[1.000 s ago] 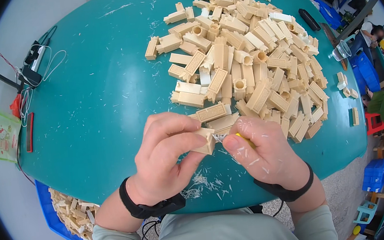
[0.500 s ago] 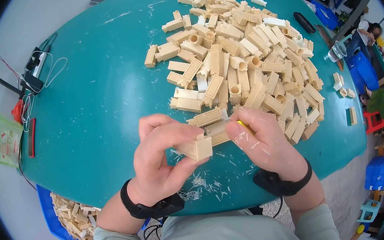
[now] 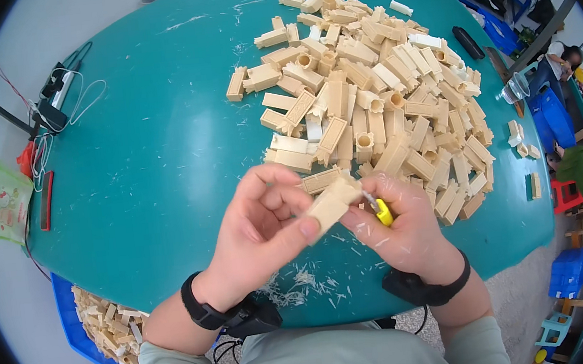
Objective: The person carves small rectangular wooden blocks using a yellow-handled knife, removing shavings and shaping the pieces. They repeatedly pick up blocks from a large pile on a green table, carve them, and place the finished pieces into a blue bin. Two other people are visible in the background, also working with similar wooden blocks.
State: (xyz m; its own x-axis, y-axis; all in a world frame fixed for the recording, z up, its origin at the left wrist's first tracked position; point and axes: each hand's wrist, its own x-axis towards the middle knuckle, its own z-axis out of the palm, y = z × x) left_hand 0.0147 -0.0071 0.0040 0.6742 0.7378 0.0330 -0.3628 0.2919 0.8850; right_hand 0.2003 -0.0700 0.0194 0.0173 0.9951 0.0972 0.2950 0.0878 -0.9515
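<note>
My left hand (image 3: 260,217) grips a cream rectangular plastic piece (image 3: 331,207) between thumb and fingers, its far end angled up to the right. My right hand (image 3: 406,223) is closed on a small knife with a yellow handle (image 3: 383,212). The metal part of the knife meets the piece's right end, where my right fingers also come close. Pale slivers stick to my right hand. Just beyond my hands lies a big heap of similar cream pieces (image 3: 369,118), some with round openings. Thin shavings (image 3: 302,286) are scattered on the green table (image 3: 142,176) in front of me.
At the lower left, a blue bin (image 3: 72,326) holds more cream pieces. A power strip (image 3: 62,92) with cables, a plastic bag (image 3: 6,201) and a red-black bar (image 3: 47,200) line the left edge. On the right are a clear jug (image 3: 513,89) and a dark cylindrical object (image 3: 467,43). Another person (image 3: 563,57) sits far right.
My left hand has turned the piece so its end points away to the right. My right hand has brought the knife against it, showing more of the yellow handle. The view has shifted slightly.
</note>
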